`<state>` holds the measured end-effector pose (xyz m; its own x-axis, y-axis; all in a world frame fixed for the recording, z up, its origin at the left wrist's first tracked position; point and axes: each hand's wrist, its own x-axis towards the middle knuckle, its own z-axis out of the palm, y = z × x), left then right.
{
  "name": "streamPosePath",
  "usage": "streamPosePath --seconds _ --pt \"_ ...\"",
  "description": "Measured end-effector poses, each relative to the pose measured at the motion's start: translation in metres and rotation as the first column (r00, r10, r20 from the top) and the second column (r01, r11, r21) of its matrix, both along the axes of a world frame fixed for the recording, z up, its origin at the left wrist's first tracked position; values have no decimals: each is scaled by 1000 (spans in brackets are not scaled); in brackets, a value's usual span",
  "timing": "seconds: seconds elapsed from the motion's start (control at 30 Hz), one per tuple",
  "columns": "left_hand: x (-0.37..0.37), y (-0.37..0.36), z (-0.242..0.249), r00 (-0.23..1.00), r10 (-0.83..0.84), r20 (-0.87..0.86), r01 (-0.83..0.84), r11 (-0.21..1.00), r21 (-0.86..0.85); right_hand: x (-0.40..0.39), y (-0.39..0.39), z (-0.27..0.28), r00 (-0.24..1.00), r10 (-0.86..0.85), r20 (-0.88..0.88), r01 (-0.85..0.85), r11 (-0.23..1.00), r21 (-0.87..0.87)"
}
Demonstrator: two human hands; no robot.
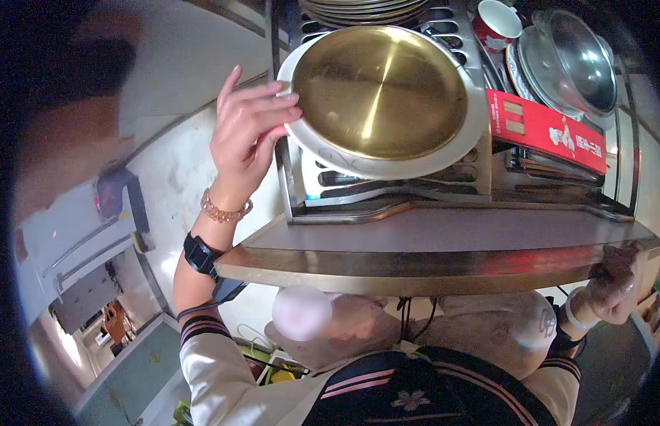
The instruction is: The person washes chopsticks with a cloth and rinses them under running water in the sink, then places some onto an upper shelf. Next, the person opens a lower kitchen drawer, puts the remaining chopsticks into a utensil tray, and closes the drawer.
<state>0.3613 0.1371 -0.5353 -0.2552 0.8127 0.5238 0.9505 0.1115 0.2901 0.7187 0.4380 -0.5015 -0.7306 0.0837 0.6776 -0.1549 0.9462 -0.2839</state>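
Note:
My left hand point(248, 128) is at the left rim of a wide white plate point(323, 150), with fingertips over the rim, thumb close at its edge and the little finger lifted. A shiny gold-toned round plate point(380, 92) lies in the white one and covers its middle. Both sit over the slotted metal rack point(479, 177). At the far right, my right hand point(621, 287) is curled by the counter's front edge, around something dark and brownish that I cannot make out.
Stacked plates point(365, 10) stand behind the gold plate. To the right are a red-and-white cup point(497, 27), glass bowls point(582, 64) and a red box point(546, 131) over chopsticks. The counter edge point(415, 273) runs in front of my body.

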Motion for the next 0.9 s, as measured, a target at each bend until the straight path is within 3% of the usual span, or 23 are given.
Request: streamPosePath --seconds 0.1,0.27,0.47,0.53,0.63,0.77,0.9 --pt "5 0 -3 999 -18 -44 16 998 -58 -13 -6 14 998 -26 62 21 996 86" --pt "3 -10 -14 993 -59 -101 41 985 -169 -23 -20 10 982 -187 -32 189 979 76" --pt "2 -12 -19 980 -122 -160 75 960 -270 -15 -22 11 979 -202 19 203 978 -47" --pt "4 -9 -16 979 -122 -162 72 957 -282 -18 -20 14 963 -263 53 257 961 101" --pt "-1 -13 -14 983 -131 -130 86 948 -307 -23 -28 20 918 -380 114 361 919 161" --pt "-3 -27 -20 998 -35 -55 21 973 -229 -16 -25 26 944 -282 169 275 959 62" --pt "-8 -41 -6 989 63 133 -39 984 -176 -11 -17 26 975 -159 155 165 986 -23"
